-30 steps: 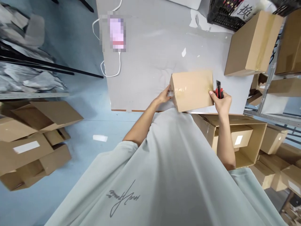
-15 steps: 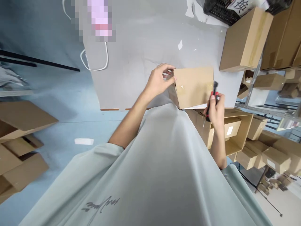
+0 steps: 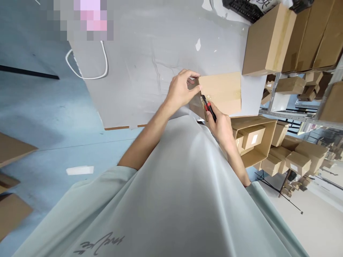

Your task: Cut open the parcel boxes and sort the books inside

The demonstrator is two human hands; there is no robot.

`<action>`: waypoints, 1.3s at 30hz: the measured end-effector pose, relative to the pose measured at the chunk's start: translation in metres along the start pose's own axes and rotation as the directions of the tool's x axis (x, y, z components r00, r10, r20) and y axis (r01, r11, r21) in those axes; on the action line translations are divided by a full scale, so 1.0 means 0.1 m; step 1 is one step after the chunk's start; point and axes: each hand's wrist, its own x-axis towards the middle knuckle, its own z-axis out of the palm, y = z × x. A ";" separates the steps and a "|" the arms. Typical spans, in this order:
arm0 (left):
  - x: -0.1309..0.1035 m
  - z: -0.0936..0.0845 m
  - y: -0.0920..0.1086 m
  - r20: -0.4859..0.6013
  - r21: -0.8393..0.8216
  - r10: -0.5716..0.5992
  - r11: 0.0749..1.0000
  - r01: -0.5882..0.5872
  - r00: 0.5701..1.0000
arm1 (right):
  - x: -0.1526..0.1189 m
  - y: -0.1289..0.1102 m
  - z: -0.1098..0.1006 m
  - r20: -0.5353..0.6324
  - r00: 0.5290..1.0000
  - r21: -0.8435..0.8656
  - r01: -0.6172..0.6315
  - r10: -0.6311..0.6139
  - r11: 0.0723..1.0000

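Two hands on one box, head view. A small carton [image 3: 223, 89] sits at the near edge of the grey table [image 3: 128, 67], right by the person's pale shirt [image 3: 184, 185]. The left hand [image 3: 182, 87] pinches the far-left corner, thumb and curled fingers on the edge. The right hand [image 3: 221, 123] is closed around a red-and-black box cutter [image 3: 209, 109], front end at that same left edge, next to shiny tape. Can't tell if the blade is in the seam.

Writing check: dark script [image 3: 100, 244] on the shirt, flipped from here, can't read it. A white bag [image 3: 264, 3] by the black crate [image 3: 242, 9] carries dark strokes, cropped at the top, not legible. White label [image 3: 254, 139] on a box inside the big open carton [image 3: 270, 139]: too small. Floor-stack label [image 3: 294, 167], same. Pink item [image 3: 93, 14], far left of the table: pixelated. White cable [image 3: 105, 64] loops below it.
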 end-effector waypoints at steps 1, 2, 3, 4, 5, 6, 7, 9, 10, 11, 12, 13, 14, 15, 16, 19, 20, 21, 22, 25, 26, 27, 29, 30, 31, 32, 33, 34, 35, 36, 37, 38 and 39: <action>-0.01 0.00 0.01 -0.002 0.002 0.004 1.000 -0.004 1.000 | 0.00 -0.07 -0.01 0.012 0.999 -0.027 -0.035 0.035 0.999; -0.02 0.01 0.03 -0.007 0.005 0.006 1.000 -0.006 1.000 | 0.00 -0.15 -0.02 0.026 0.997 -0.062 -0.076 0.077 0.995; -0.03 0.01 0.04 -0.016 0.010 0.007 1.000 -0.007 1.000 | 0.01 -0.24 -0.03 0.037 0.992 -0.101 -0.117 0.121 0.988; -0.03 0.02 0.06 -0.028 0.016 0.008 1.000 -0.007 1.000 | 0.03 -0.33 -0.05 0.044 0.986 -0.140 -0.156 0.163 0.978; -0.04 0.04 0.07 -0.043 0.021 0.007 1.000 -0.007 0.999 | 0.04 -0.41 -0.08 0.048 0.979 -0.177 -0.188 0.199 0.966; -0.04 0.05 0.07 -0.060 0.026 0.007 1.000 -0.006 0.998 | 0.05 -0.48 -0.11 0.052 0.973 -0.208 -0.211 0.226 0.955; -0.05 0.07 0.07 -0.076 0.031 0.007 1.000 -0.004 0.997 | 0.04 -0.53 -0.14 0.064 0.967 -0.233 -0.224 0.245 0.946; -0.05 0.12 0.06 -0.104 0.038 0.008 0.999 -0.004 0.995 | -0.02 -0.56 -0.19 0.124 0.954 -0.274 -0.231 0.273 0.933; -0.04 0.14 0.05 -0.118 0.040 0.012 0.999 -0.007 0.993 | -0.07 -0.56 -0.21 0.162 0.944 -0.294 -0.233 0.288 0.927; -0.04 0.16 0.04 -0.130 0.040 0.016 0.999 -0.011 0.991 | -0.14 -0.55 -0.22 0.197 0.932 -0.310 -0.235 0.303 0.921; -0.05 0.18 0.02 -0.138 0.039 0.022 0.999 -0.016 0.990 | -0.21 -0.53 -0.22 0.220 0.922 -0.321 -0.239 0.318 0.916; -0.05 0.19 0.01 -0.139 0.037 0.027 0.999 -0.022 0.990 | -0.28 -0.51 -0.21 0.231 0.916 -0.325 -0.247 0.330 0.913; -0.06 0.20 0.01 -0.136 0.035 0.033 0.999 -0.029 0.990 | -0.35 -0.49 -0.20 0.230 0.914 -0.320 -0.253 0.334 0.913; -0.07 0.20 0.00 -0.131 0.035 0.038 0.999 -0.034 0.991 | -0.40 -0.47 -0.18 0.222 0.917 -0.305 -0.257 0.332 0.917; -0.08 0.20 0.00 -0.126 0.037 0.041 0.999 -0.036 0.991 | -0.45 -0.45 -0.17 0.209 0.924 -0.279 -0.257 0.320 0.925; -0.11 0.19 -0.01 -0.123 0.058 0.038 0.998 -0.031 0.992 | -0.54 -0.28 -0.16 0.121 0.960 -0.141 -0.235 0.252 0.962; -0.12 0.18 -0.02 -0.126 0.066 0.035 0.997 -0.027 0.991 | -0.54 -0.18 -0.17 0.067 0.971 -0.080 -0.226 0.231 0.971; -0.13 0.18 -0.04 -0.131 0.073 0.033 0.997 -0.024 0.991 | -0.53 -0.04 -0.18 0.002 0.976 -0.020 -0.218 0.218 0.976; -0.14 0.18 -0.05 -0.139 0.081 0.035 0.996 -0.023 0.990 | -0.51 0.11 -0.19 -0.071 0.973 0.032 -0.216 0.217 0.976; -0.18 0.19 -0.04 -0.174 0.151 0.076 0.987 -0.049 0.982 | -0.37 0.69 -0.22 -0.279 0.924 0.131 -0.232 0.261 0.964; -0.20 0.19 0.00 -0.182 0.202 0.101 0.977 -0.063 0.978 | -0.30 0.88 -0.22 -0.327 0.905 0.154 -0.234 0.273 0.960; -0.21 0.22 0.07 -0.185 0.265 0.128 0.961 -0.076 0.974 | -0.24 1.06 -0.22 -0.359 0.891 0.179 -0.227 0.278 0.957; -0.25 0.33 0.27 -0.167 0.389 0.184 0.915 -0.106 0.969 | -0.11 1.36 -0.20 -0.380 0.887 0.236 -0.182 0.263 0.954; -0.25 0.42 0.39 -0.142 0.433 0.209 0.892 -0.129 0.968 | -0.05 1.48 -0.19 -0.377 0.892 0.267 -0.152 0.248 0.952; -0.25 0.54 0.51 -0.107 0.461 0.230 0.873 -0.157 0.967 | -0.01 1.57 -0.17 -0.370 0.900 0.296 -0.121 0.231 0.947; -0.23 0.68 0.63 -0.062 0.477 0.246 0.859 -0.188 0.967 | 0.04 1.64 -0.15 -0.363 0.907 0.323 -0.091 0.212 0.942; -0.21 0.84 0.72 -0.012 0.484 0.255 0.848 -0.217 0.967 | 0.07 1.71 -0.13 -0.357 0.914 0.345 -0.062 0.192 0.937; -0.18 1.00 0.79 0.034 0.488 0.258 0.839 -0.241 0.966 | 0.11 1.76 -0.12 -0.352 0.920 0.362 -0.034 0.171 0.931; -0.15 1.15 0.83 0.073 0.494 0.255 0.831 -0.257 0.964 | 0.14 1.81 -0.10 -0.348 0.926 0.377 -0.008 0.149 0.926; -0.11 1.28 0.85 0.101 0.501 0.249 0.824 -0.266 0.963 | 0.17 1.85 -0.08 -0.344 0.930 0.390 0.017 0.128 0.921; -0.08 1.38 0.84 0.120 0.510 0.242 0.817 -0.269 0.963 | 0.20 1.89 -0.07 -0.342 0.934 0.401 0.041 0.107 0.915; -0.06 1.46 0.82 0.128 0.521 0.234 0.811 -0.266 0.964 | 0.23 1.93 -0.05 -0.342 0.936 0.411 0.066 0.087 0.909; -0.05 1.51 0.79 0.132 0.537 0.224 0.803 -0.259 0.966 | 0.26 1.96 -0.04 -0.346 0.936 0.418 0.091 0.066 0.904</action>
